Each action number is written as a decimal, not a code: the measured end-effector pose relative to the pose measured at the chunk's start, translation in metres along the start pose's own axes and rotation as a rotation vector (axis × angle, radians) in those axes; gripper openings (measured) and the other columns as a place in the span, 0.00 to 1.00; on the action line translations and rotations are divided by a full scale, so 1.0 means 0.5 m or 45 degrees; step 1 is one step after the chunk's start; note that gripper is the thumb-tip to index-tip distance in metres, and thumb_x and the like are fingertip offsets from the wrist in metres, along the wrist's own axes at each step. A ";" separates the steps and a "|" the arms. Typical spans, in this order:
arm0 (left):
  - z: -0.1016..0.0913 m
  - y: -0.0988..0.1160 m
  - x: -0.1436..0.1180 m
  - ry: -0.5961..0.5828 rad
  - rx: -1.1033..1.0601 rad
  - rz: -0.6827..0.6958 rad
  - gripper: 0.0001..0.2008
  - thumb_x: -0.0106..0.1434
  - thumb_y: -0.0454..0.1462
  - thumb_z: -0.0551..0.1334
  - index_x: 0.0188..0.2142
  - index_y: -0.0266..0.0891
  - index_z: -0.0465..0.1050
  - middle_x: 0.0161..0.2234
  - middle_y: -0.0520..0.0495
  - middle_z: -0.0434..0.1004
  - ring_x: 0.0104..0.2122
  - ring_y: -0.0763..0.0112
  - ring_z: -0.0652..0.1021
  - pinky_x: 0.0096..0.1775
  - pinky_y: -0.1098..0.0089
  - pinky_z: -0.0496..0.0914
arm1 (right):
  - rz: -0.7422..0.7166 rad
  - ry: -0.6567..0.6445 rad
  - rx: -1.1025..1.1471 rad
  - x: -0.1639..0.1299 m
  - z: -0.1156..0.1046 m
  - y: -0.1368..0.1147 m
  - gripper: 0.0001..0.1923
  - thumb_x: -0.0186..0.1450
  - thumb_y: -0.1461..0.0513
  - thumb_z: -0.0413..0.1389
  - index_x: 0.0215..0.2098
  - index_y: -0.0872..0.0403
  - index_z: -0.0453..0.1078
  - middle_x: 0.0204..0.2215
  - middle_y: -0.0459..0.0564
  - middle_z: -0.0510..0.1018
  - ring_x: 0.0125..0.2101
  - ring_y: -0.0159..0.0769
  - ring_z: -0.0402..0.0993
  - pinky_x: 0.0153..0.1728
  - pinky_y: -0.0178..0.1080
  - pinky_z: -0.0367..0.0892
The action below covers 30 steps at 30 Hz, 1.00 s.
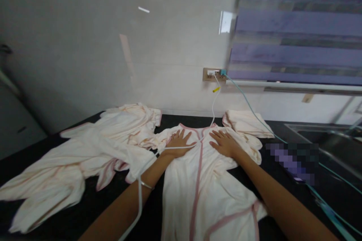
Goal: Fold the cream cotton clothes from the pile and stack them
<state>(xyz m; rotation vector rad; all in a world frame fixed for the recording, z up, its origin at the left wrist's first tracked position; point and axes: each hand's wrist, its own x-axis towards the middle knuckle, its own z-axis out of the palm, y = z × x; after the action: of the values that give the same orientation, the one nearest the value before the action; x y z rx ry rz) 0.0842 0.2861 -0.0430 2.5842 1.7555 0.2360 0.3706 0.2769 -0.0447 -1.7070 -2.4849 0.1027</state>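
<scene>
Left hand: our left hand (178, 141) lies flat, fingers spread, on the upper left of the garment (198, 180), clamped on nothing
Right hand: our right hand (224, 144) presses flat and spread on the upper right, beside the pink trim; the two hands are apart
Garment: cream with pink edging, spread front-up across the middle of the black counter (158, 203), its neck toward the wall edge
Cable: a white cable (140, 196) runs from the wall socket (214, 74) over the neckline and across our left wrist
Done, as we judge: the body looks smoothed out and mostly flat
Left, as we judge: no fold shows yet; the lower hem remains creased
Nearby: a crumpled pile (85, 150) toward the left edge, a folded piece (246, 122) by the back edge, a sink (333, 147) at the right
</scene>
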 end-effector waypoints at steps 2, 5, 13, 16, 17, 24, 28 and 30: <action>0.002 0.002 0.000 -0.015 -0.021 -0.034 0.45 0.67 0.67 0.42 0.74 0.46 0.50 0.73 0.33 0.46 0.72 0.41 0.49 0.67 0.45 0.49 | -0.032 0.001 0.003 0.009 -0.001 0.007 0.36 0.74 0.42 0.39 0.75 0.46 0.48 0.74 0.50 0.50 0.73 0.49 0.42 0.69 0.57 0.42; 0.001 -0.002 0.004 -0.017 -0.035 -0.013 0.45 0.66 0.67 0.42 0.74 0.47 0.49 0.74 0.34 0.46 0.72 0.42 0.50 0.67 0.45 0.49 | -0.040 0.027 -0.008 0.016 0.001 0.014 0.35 0.74 0.43 0.40 0.75 0.45 0.49 0.74 0.51 0.52 0.73 0.48 0.42 0.69 0.58 0.43; 0.003 -0.026 0.048 0.051 0.012 0.125 0.37 0.70 0.60 0.49 0.72 0.46 0.57 0.72 0.38 0.53 0.71 0.43 0.54 0.67 0.44 0.50 | -0.051 0.021 -0.026 0.016 -0.002 0.017 0.35 0.74 0.42 0.39 0.74 0.46 0.52 0.73 0.52 0.53 0.73 0.47 0.44 0.69 0.56 0.45; -0.001 -0.023 0.046 0.088 -0.018 0.123 0.35 0.70 0.58 0.52 0.70 0.44 0.61 0.71 0.37 0.57 0.69 0.41 0.58 0.67 0.43 0.52 | -0.062 0.038 -0.017 0.015 -0.005 0.015 0.35 0.74 0.43 0.39 0.73 0.47 0.54 0.73 0.52 0.54 0.72 0.47 0.45 0.68 0.55 0.45; -0.006 -0.018 0.039 0.124 -0.032 0.143 0.33 0.71 0.55 0.52 0.68 0.42 0.63 0.69 0.36 0.60 0.69 0.41 0.59 0.67 0.43 0.53 | -0.071 0.066 -0.011 0.014 -0.005 0.014 0.34 0.74 0.44 0.40 0.72 0.49 0.55 0.72 0.54 0.56 0.71 0.46 0.47 0.68 0.54 0.45; -0.039 0.090 -0.023 0.240 -0.149 0.337 0.24 0.74 0.38 0.46 0.64 0.37 0.66 0.68 0.41 0.64 0.68 0.60 0.63 0.68 0.62 0.57 | -0.088 0.516 0.076 0.002 -0.017 -0.002 0.28 0.73 0.53 0.44 0.62 0.63 0.63 0.61 0.65 0.69 0.62 0.46 0.63 0.63 0.48 0.57; -0.020 0.179 -0.024 0.161 -0.207 0.360 0.25 0.74 0.42 0.45 0.65 0.38 0.65 0.64 0.41 0.69 0.64 0.61 0.70 0.66 0.61 0.62 | 0.106 0.688 0.080 -0.046 -0.040 -0.042 0.27 0.72 0.56 0.42 0.63 0.63 0.61 0.60 0.68 0.68 0.61 0.52 0.63 0.61 0.53 0.60; -0.002 0.211 -0.024 0.119 -0.187 0.330 0.27 0.73 0.46 0.48 0.65 0.37 0.65 0.66 0.38 0.67 0.65 0.54 0.68 0.66 0.54 0.61 | 0.291 0.786 0.124 -0.102 -0.042 -0.078 0.31 0.72 0.55 0.41 0.67 0.64 0.56 0.61 0.69 0.67 0.60 0.54 0.65 0.60 0.53 0.61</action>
<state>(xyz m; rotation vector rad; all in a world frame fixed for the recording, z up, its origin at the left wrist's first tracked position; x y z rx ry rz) 0.1771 0.2354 -0.0338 2.7249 1.3630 0.4760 0.3555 0.2148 -0.0224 -1.6555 -1.8122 -0.2424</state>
